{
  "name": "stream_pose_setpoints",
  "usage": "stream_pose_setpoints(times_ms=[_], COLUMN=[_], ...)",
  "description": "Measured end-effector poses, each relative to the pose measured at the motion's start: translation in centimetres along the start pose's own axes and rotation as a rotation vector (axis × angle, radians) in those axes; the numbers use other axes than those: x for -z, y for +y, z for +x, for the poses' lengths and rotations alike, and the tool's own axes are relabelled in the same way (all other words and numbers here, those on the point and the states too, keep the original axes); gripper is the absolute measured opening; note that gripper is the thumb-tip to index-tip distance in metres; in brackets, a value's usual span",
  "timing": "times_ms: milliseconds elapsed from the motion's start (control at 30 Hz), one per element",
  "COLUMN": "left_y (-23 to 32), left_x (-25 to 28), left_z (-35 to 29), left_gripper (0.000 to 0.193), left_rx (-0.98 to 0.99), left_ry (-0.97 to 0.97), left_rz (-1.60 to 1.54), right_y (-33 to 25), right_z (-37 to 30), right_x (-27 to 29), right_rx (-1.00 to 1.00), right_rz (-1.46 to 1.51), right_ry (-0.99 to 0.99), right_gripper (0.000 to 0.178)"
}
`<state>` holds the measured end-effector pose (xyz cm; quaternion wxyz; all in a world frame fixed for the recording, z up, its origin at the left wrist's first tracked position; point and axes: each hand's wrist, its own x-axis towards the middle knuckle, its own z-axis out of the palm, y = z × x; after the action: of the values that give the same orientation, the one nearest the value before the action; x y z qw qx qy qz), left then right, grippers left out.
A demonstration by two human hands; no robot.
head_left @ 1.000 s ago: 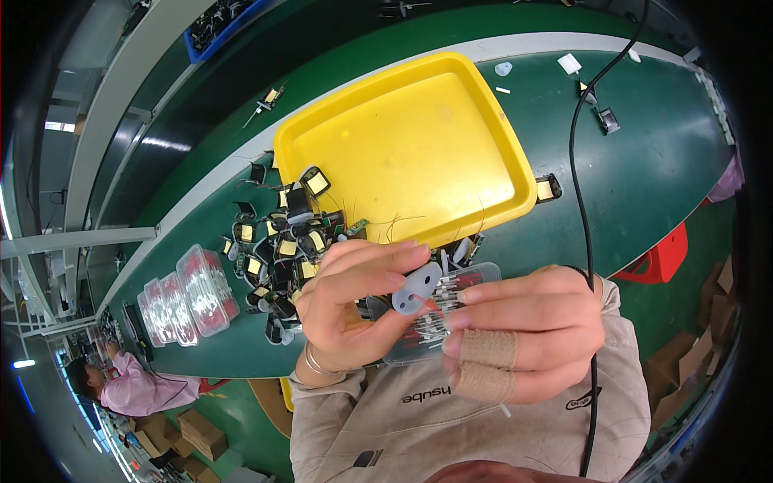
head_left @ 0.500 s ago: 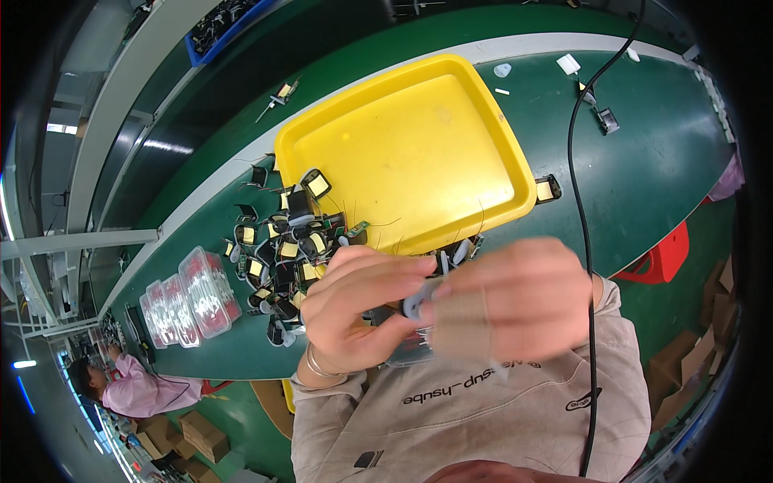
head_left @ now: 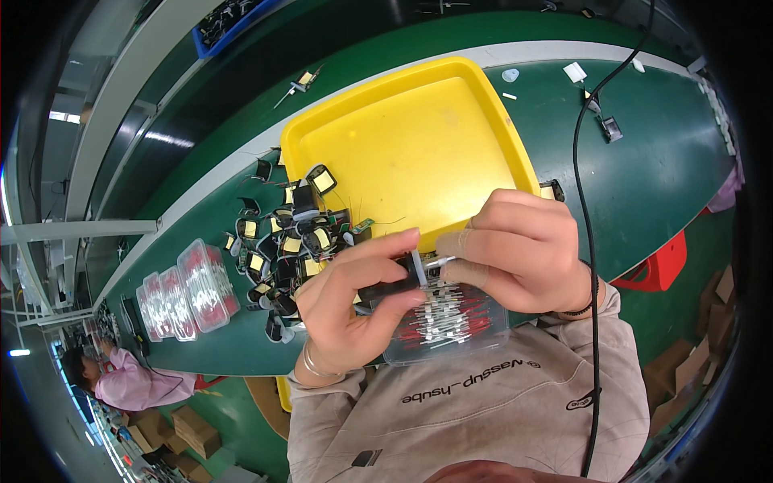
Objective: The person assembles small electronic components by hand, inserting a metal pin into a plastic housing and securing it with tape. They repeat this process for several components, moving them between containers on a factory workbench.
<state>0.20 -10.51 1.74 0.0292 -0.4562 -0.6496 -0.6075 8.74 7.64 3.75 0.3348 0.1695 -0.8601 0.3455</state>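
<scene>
My left hand (head_left: 358, 294) is closed around a small black housing with a grey rim (head_left: 418, 270), its face turned toward my other hand. With thumb and fingertips, my right hand (head_left: 515, 253) pinches a small whitish, rod-like piece (head_left: 439, 262) close beside that rim. Whether the two parts touch, I cannot tell. Below both hands sits a clear plastic box (head_left: 487, 342) full of thin white and red stick-like pieces. A heap of black housings (head_left: 286, 249), many with cream pads and thin wires, lies left of my left hand.
Beyond my hands stands a yellow tray (head_left: 515, 153). Several lidded clear boxes (head_left: 205, 286) line the table's left part. A black cable (head_left: 581, 201) hangs down at the right. Loose parts (head_left: 610, 129) lie at the far right. A person in pink (head_left: 133, 378) sits at the left.
My right hand, blurred before over the left fingers, has drawn back a little and now pinches the whitish piece. More of the box below shows. The view has shifted slightly.
</scene>
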Motion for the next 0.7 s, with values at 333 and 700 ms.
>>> stream_pose_setpoints(times_ms=[333,700], left_y=[-0.2,0.7], left_x=[0.3,2.1], left_z=[-1.4,-1.6], left_gripper=[0.024,0.025], left_rx=[0.021,-0.013], left_ry=[0.062,-0.009], left_rz=[-0.173,0.034], right_y=[0.5,-1.5], right_z=[-0.2,0.0], right_x=[-1.7,-2.8], right_rx=[0.220,0.166], right_rz=[0.036,-0.081], right_ry=[0.068,0.057], right_gripper=[0.035,0.025])
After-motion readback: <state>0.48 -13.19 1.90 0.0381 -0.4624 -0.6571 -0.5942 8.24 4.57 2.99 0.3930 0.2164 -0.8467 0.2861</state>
